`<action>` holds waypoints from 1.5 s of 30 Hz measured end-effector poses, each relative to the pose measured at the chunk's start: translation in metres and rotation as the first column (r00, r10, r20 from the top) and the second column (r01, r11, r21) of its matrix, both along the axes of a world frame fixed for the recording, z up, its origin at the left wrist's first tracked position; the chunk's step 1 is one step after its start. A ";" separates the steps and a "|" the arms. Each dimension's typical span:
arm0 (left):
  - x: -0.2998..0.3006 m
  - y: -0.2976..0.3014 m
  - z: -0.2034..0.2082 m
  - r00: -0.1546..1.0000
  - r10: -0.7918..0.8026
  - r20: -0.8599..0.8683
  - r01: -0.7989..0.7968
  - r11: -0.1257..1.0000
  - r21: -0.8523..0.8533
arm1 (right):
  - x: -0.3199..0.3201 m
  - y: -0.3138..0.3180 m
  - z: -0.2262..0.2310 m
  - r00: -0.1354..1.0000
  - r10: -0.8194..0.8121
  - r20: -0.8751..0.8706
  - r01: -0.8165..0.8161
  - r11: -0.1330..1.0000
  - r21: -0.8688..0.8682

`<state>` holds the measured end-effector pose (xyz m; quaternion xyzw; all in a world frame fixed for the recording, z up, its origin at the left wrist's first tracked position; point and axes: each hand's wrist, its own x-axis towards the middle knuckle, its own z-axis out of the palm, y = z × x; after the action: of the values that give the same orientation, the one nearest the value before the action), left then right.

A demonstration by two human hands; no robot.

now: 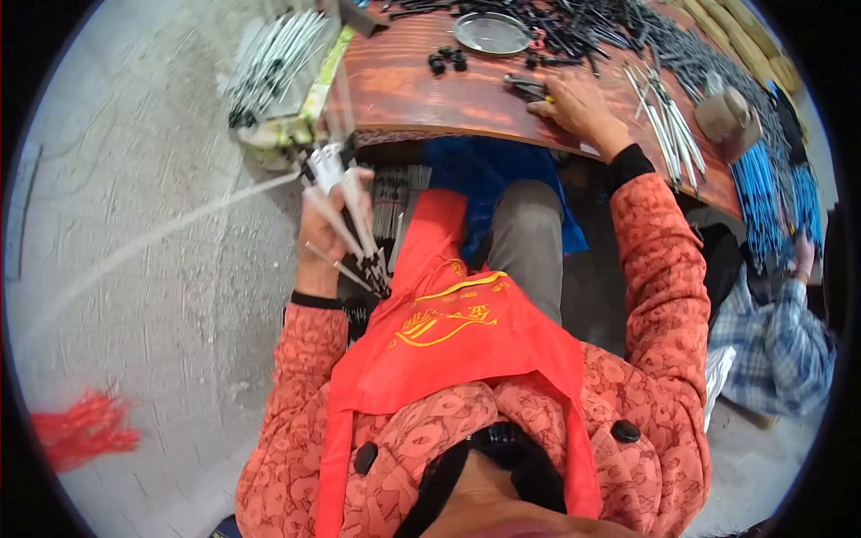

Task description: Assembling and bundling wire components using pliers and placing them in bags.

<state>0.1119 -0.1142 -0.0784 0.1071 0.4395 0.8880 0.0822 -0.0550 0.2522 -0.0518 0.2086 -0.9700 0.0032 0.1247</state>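
My left hand (325,224), left of my knees, is closed around a bundle of thin white rods (332,166) with black ends. The rods are smeared by motion and point several ways; one long pale streak reaches out to the left. My right hand (578,106) rests at the table's near edge, fingers closed on the handles of what look like pliers (527,85) with dark jaws and a bit of yellow. A few small black round parts (448,60) lie left of the pliers, near a round metal dish (491,33).
Black parts (574,27) heap across the back of the reddish wooden table (404,99). More white rods lie in a box (278,67) at left and loose (665,125) at right. Beyond are a beige container (725,115), blue rods (760,202) and a co-worker's plaid sleeve (798,345).
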 end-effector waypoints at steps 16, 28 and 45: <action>-0.028 0.021 0.027 0.962 0.263 -0.072 -0.268 0.859 -0.437 | 0.061 -0.083 0.140 0.296 0.620 -0.727 -0.548 0.733 0.403; -0.047 0.042 0.019 0.865 0.497 0.071 -0.498 0.867 -0.004 | 0.090 -0.107 0.030 0.761 0.597 0.255 -0.073 0.469 -0.880; -0.041 0.104 0.063 0.979 0.198 0.042 -0.201 0.929 0.310 | 0.136 -0.136 -0.024 0.983 0.174 -0.061 -0.131 0.429 -0.894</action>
<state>0.0705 -0.0099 -0.0150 0.0690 0.3016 0.9506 -0.0242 0.0810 0.1167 -0.0760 0.1980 -0.8016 0.5292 0.1953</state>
